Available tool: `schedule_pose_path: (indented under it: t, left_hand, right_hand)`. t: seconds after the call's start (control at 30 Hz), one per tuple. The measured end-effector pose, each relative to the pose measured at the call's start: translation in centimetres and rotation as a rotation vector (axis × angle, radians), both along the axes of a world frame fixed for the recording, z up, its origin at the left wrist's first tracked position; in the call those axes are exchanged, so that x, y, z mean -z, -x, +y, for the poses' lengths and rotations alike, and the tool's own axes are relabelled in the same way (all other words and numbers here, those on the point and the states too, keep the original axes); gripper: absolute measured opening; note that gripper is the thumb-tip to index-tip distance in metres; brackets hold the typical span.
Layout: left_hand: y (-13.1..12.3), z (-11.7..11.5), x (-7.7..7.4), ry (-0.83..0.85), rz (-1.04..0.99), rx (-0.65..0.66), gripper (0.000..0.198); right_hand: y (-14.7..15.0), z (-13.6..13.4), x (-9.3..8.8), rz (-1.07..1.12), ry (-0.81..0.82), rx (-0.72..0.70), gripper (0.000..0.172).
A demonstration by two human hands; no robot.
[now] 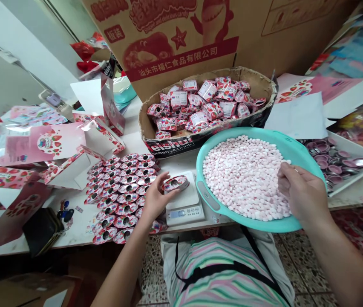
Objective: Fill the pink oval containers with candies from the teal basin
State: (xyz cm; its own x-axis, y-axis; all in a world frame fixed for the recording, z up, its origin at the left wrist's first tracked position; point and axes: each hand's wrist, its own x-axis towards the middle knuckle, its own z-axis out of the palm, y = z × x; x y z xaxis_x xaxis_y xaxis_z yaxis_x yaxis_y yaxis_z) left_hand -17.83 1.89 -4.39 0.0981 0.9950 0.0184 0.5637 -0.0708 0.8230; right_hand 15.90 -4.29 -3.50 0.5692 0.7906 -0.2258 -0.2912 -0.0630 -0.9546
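My left hand (pixel 157 194) holds a round strawberry-print tin (pixel 175 183) on the white digital scale (pixel 184 204); tin rows (pixel 120 192) left of it look done; right hand (pixel 299 194) among pink candies (pixel 242 175), grip unclear.

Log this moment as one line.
left hand: grips candy tin on scale | right hand: among pink candies in teal bowl

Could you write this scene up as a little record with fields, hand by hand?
Left hand: holds a tin on the scale
Right hand: fingers curled in the candies in the teal basin
By left hand: rows of open tins
Behind: cardboard tray of wrapped packs
Far right: white tray of round lids
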Motion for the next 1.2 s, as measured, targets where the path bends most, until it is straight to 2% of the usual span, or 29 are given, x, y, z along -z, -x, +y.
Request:
schedule_pose_path:
  t: [0.1, 0.27, 0.47, 0.67, 0.77, 0.83, 0.97, 1.03, 1.1, 1.2]
  left_hand:
    - [0.7, -1.0, -1.5, -0.096, 0.015, -0.025, 0.057]
    - [1.4, -3.4, -3.8, -0.240, 0.037, -0.164, 0.040]
    - [1.5, -4.6, -4.1, -0.255, 0.136, -0.247, 0.032]
    - [1.7, -4.7, -4.1, -0.268, 0.220, -0.241, 0.028]
    - [1.8, -4.4, -3.9, -0.297, 0.278, -0.202, 0.027]
    - [1.7, -3.8, -3.5, -0.344, 0.380, -0.129, 0.034]
    - [0.9, -2.1, -2.2, -0.371, 0.658, 0.077, 0.067]
    - [0.3, -1.2, -1.4, -0.333, 0.746, 0.156, 0.075]
    - [-0.1, -0.5, -0.6, -0.298, 0.780, 0.212, 0.067]
    - [-0.2, 0.3, 0.0, -0.258, 0.770, 0.241, 0.037]
  right_hand:
    - [-0.1, -0.1, 0.1, -0.018, -0.006, -0.006, 0.030]
    - [-0.5, 0.0, 0.3, -0.055, -0.023, 0.015, 0.029]
    - [-0.4, 0.1, 0.4, -0.077, -0.029, 0.000, 0.027]
    - [-0.2, 0.1, 0.3, -0.083, -0.034, 0.006, 0.026]
    - [-0.3, 0.1, 0.3, -0.086, -0.038, 0.010, 0.025]
    - [-0.3, 0.1, 0.4, -0.086, -0.037, 0.005, 0.026]
    - [-0.3, 0.1, 0.4, -0.057, -0.026, 0.003, 0.027]
    - [-0.3, 0.0, 0.4, -0.039, -0.018, 0.009, 0.028]
    - [-0.3, 0.0, 0.4, -0.019, -0.008, 0.017, 0.029]
    - [-0.4, 0.0, 0.4, 0.026, 0.001, 0.023, 0.031]
